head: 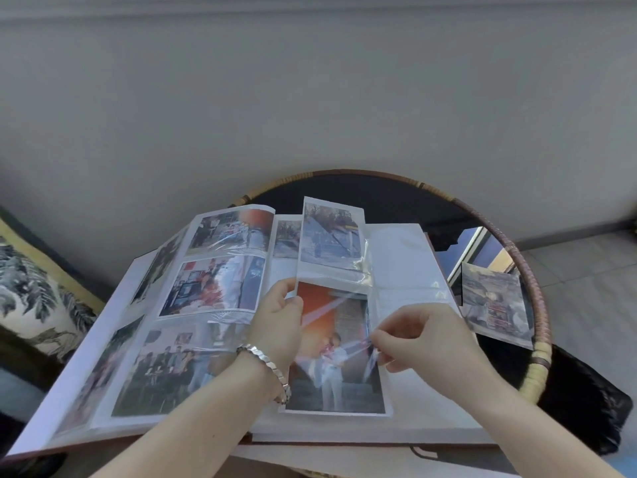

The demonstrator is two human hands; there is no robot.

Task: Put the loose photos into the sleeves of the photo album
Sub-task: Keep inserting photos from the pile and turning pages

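My left hand [279, 315] pinched the far-left corner of an orange-toned photo [331, 343] lying on the right page of the open photo album [406, 250], near its spine, while my right hand [424, 336] pinched the clear sleeve film [371, 353] at that photo's right edge. One loose photo [493, 305] lay to the right on the round glass table [542, 357], just beside the album.

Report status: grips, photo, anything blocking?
Left grip pinches photo at top corner. Right grip pinches sleeve edge. Photo under film, seating unclear. Nothing blocking; another loose photo on table.
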